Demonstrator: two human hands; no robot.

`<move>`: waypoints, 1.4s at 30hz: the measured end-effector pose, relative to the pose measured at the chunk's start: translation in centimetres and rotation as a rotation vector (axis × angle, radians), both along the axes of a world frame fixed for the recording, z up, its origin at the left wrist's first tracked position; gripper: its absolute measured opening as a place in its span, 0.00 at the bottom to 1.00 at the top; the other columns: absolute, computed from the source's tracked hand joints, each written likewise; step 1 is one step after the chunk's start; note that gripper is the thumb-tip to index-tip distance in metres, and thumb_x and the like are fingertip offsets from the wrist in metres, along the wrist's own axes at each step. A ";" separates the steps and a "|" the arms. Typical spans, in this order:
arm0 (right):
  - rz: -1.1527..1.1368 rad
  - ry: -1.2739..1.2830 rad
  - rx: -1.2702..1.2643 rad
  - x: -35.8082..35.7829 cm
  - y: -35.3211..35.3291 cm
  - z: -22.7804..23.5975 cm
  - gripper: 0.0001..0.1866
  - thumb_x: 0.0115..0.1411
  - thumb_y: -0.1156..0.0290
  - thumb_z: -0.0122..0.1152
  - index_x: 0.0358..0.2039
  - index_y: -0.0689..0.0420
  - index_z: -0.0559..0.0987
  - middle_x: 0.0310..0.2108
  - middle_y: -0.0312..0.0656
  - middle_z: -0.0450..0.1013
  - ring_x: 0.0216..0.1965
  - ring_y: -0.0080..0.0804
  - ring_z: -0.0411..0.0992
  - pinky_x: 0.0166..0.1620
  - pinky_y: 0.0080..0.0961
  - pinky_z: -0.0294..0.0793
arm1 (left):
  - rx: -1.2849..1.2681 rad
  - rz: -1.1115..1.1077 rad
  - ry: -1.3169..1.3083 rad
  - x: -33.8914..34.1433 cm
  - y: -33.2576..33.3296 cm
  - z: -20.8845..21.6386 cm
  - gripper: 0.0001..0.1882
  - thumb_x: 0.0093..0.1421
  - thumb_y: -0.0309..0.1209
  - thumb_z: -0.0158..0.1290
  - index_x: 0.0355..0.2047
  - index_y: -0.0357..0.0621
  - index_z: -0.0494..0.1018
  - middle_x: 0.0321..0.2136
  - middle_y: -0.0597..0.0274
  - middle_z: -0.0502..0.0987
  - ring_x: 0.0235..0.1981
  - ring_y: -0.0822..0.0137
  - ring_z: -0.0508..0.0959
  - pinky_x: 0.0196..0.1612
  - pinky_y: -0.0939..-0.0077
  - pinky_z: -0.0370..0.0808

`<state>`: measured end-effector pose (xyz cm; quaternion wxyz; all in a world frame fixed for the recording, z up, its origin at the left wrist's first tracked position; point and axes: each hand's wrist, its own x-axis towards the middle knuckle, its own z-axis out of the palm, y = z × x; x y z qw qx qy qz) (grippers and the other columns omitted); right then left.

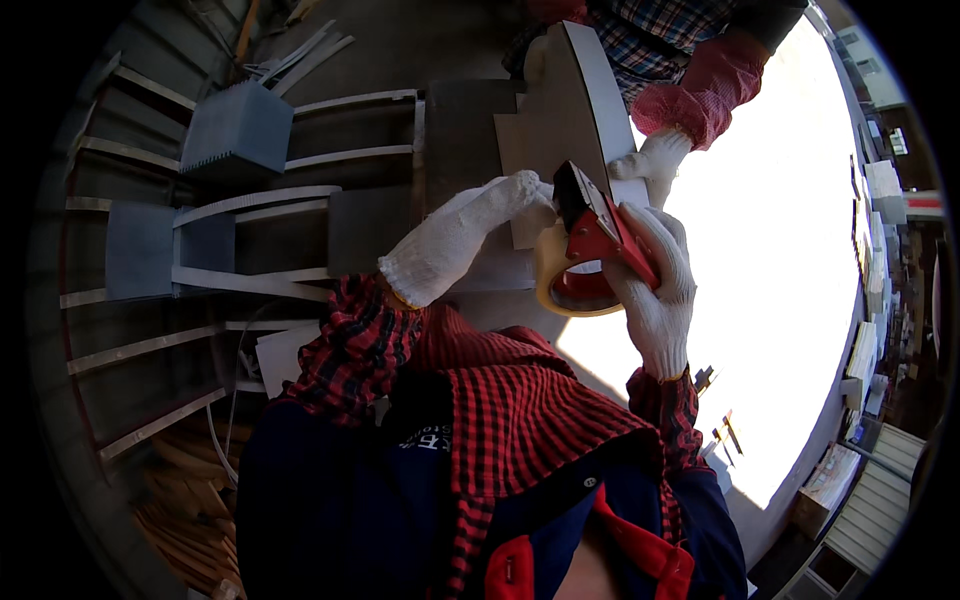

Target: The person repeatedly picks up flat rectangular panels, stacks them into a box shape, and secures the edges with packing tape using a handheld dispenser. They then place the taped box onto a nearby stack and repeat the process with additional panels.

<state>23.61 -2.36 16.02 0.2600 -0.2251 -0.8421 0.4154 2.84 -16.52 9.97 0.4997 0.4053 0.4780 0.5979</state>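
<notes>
My right hand [660, 290], in a white knit glove, grips a red tape dispenser [613, 240] with a black front end. A wide roll of yellowish clear tape [548, 272] sits on it. My left hand [490, 212], gloved too, is at the dispenser's front end with its fingers closed together. What lies between those fingers is hidden. Just beyond both hands is a pale, curved-edge board or stack [565, 110], with a brown cardboard sheet [512, 150] beside it. A co-worker's white-gloved hand [652, 165] rests against the board's right edge.
The co-worker, in a plaid shirt and pink sleeve covers [690, 100], stands across from me. On the left, metal racks [150, 155] hold stacked grey sheets [238, 125]. Wooden pieces [185, 500] lie at the lower left. Bright sunlit ground [770, 280] spreads to the right.
</notes>
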 end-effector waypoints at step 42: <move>-0.327 -0.596 0.196 -10.0 5.6 7.1 0.33 0.51 0.58 0.68 0.60 0.49 0.75 0.39 0.49 0.75 0.37 0.43 0.78 0.40 0.32 0.79 | -0.257 -0.162 0.761 -25.7 30.3 2.2 0.12 0.66 0.39 0.53 0.35 0.42 0.72 0.25 0.67 0.72 0.24 0.76 0.71 0.32 0.77 0.68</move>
